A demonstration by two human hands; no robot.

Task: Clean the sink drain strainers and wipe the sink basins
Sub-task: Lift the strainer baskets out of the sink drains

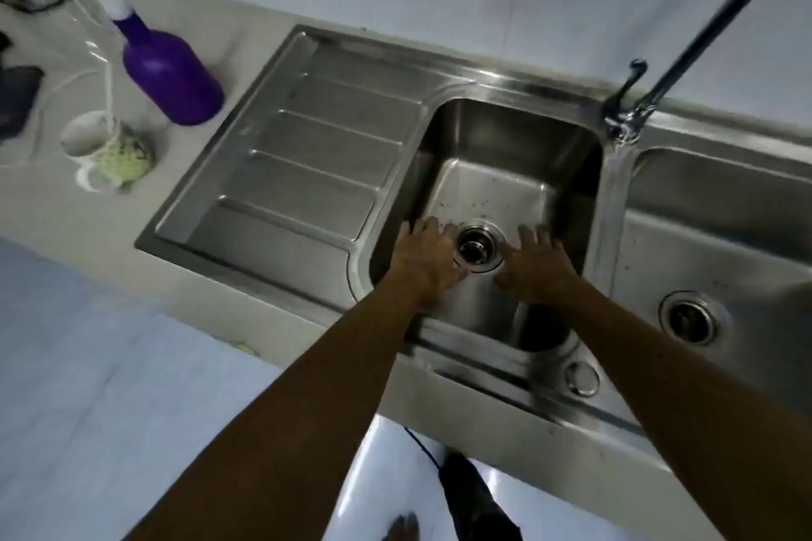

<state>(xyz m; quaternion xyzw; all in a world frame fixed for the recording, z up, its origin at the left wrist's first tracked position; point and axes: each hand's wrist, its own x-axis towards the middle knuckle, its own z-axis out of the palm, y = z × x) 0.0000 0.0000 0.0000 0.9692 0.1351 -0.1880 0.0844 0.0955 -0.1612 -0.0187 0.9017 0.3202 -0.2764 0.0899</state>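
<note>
Across the counter runs the sink (483,70), with a drainboard on the left and two basins. Both hands are down in the left basin (496,132). The right basin (725,242) has its own right strainer (687,316), and nothing is touching it.

Faucet (703,35) is on, but the water (615,189) lands around the divider on the right-basin side, so it isn't rinsing where the hands are. I'd swing the spout over first. Bottle (171,75) stands well off to the left on the counter.

Left hand (424,253) and right hand (538,266) lie flat on the basin floor, fingers spread, holding nothing. They sit one each side of the strainer (476,248), which looks seated in the drain. The left thumb is just beside its rim.

My take: the step here is getting that strainer out.
- Hook fingertips under the rim or on the centre and lift straight up, so gunk doesn't drop down the pipe.
- Wet steel is slippy, so go slow.
- The cup (90,136) near the bottle has what looks like a scrubber (127,158) beside it, so grab that for the mesh.
- The dark specks (465,204) behind the drain need wiping after.
</note>
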